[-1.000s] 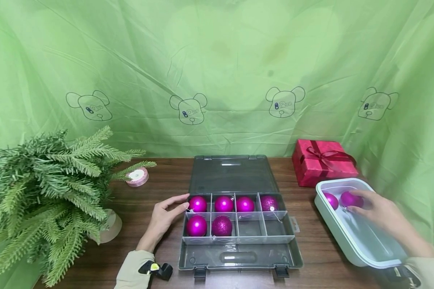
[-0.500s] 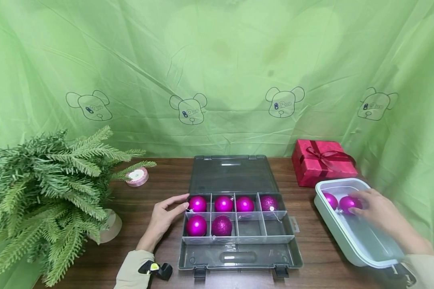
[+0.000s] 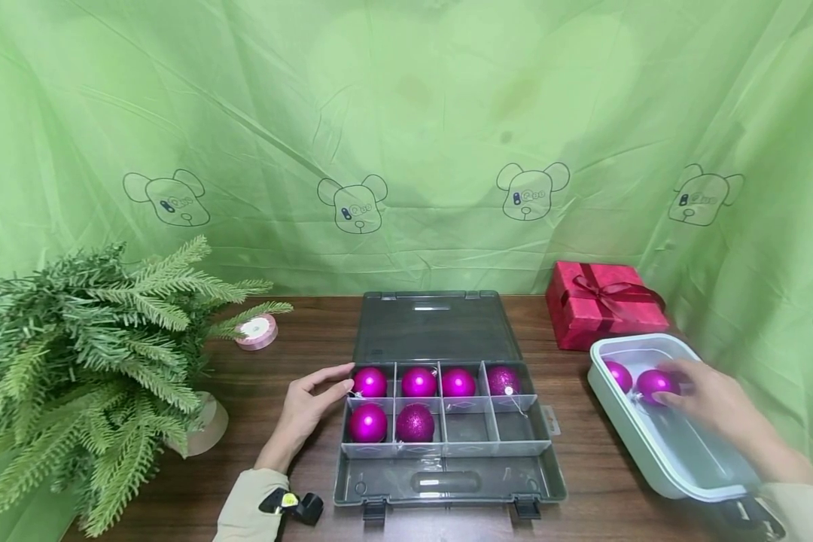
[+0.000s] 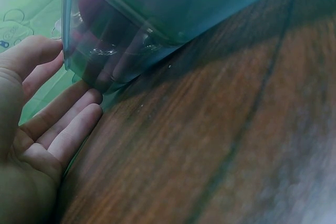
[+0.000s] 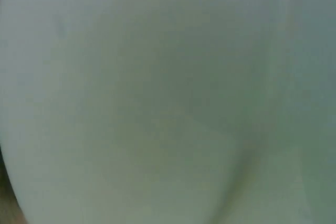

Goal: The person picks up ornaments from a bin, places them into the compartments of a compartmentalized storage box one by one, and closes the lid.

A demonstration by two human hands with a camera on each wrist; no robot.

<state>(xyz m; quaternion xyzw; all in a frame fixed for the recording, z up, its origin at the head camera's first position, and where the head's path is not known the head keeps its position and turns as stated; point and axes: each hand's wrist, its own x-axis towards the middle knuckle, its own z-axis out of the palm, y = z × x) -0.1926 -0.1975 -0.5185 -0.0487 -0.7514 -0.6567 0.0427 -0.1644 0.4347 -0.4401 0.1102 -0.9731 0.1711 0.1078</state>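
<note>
Since the earliest frame, the bauble (image 3: pixel 653 387) at the right hand (image 3: pixel 714 403) has been shifted slightly nearer, within the far end of the tray (image 3: pixel 628 433). It is gripped by curled fingers. Picking-up seems in hand; a secure hold is called for. The case's (image 3: pixel 497 476) left edge is touched by the left hand's (image 3: pixel 305 406) relaxed fingers.

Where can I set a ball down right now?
Bare: two compartments right of the front glittery ball, a string dangling at the farther; the front trough; the table between case and tub. Crowded: the case's back row, one ball per compartment; the tub's far end, two balls and the right hand.
</note>
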